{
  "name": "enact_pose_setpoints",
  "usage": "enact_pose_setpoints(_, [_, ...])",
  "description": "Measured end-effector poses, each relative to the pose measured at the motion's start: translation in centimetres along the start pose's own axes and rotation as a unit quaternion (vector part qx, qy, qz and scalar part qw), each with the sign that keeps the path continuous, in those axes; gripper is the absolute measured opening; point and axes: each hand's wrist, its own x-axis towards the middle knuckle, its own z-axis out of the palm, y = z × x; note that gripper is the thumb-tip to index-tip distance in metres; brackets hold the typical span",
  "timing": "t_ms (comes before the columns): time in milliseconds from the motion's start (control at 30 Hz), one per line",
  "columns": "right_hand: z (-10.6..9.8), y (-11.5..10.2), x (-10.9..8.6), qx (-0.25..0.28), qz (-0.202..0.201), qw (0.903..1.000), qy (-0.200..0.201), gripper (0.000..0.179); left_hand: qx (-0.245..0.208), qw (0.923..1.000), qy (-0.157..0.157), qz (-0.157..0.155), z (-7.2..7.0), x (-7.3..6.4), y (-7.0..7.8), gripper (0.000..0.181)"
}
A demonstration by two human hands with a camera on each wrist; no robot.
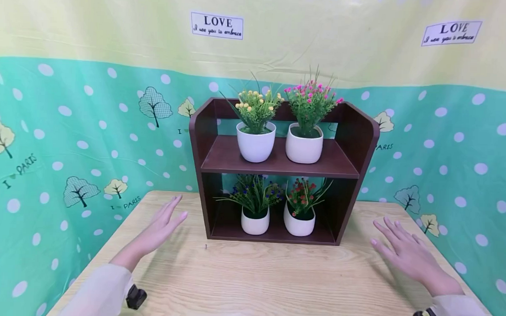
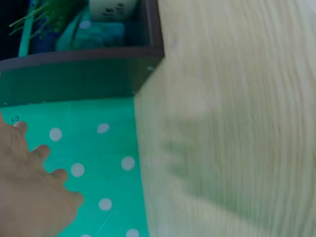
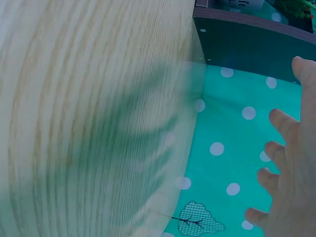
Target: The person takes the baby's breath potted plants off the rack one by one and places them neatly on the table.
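My left hand (image 1: 156, 230) hovers over the table's left side, fingers straight and thumb apart, holding nothing. On the other side my right hand (image 1: 408, 254) is held in the air with its fingers spread, also holding nothing. Between them stands a dark brown two-tier shelf (image 1: 279, 169). Its upper tier carries a white pot with yellow flowers (image 1: 255, 142) and a white pot with pink flowers (image 1: 304, 146). Below sit a white pot with blue-purple flowers (image 1: 255, 222) and a white pot with red flowers (image 1: 299, 223). Neither hand touches the shelf.
The shelf stands at the back of a light wood table (image 1: 269, 279). A green dotted curtain (image 1: 90, 147) with printed trees hangs behind and along both sides. A tiny dark speck (image 1: 205, 246) lies on the table near the shelf's left front corner.
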Motion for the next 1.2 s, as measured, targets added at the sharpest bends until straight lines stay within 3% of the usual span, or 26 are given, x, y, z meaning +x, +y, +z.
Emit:
enact_pose_setpoints(200, [-0.2, -0.4, 0.2, 0.009, -0.001, 1.0000, -0.003, 0.064, -0.081, 0.9962, -0.011, -0.030, 0.1, 1.1, 1.8, 0.074])
enact_pose_setpoints(400, [-0.4, -0.9, 0.3, 0.028, -0.009, 0.9996, 0.001, 0.061, -0.182, 0.9827, 0.005, -0.033, 0.7, 2.4, 3.8, 0.073])
enact_pose_setpoints(633, [-0.5, -1.4, 0.5, 0.049, -0.016, 0.9987, 0.005, 0.059, -0.252, 0.9668, 0.044, -0.010, 1.6, 3.6, 6.0, 0.070])
enact_pose_setpoints(867, [-0.7, -1.6, 0.5, 0.089, -0.009, 0.9960, -0.007, 0.059, -0.284, 0.9535, 0.102, 0.010, 1.4, 4.8, 8.0, 0.069])
enact_pose_setpoints(1200, [-0.7, -2.1, 0.7, 0.132, -0.022, 0.9910, -0.007, 0.057, -0.338, 0.9232, 0.182, -0.008, 0.7, 6.2, 10.1, 0.068])
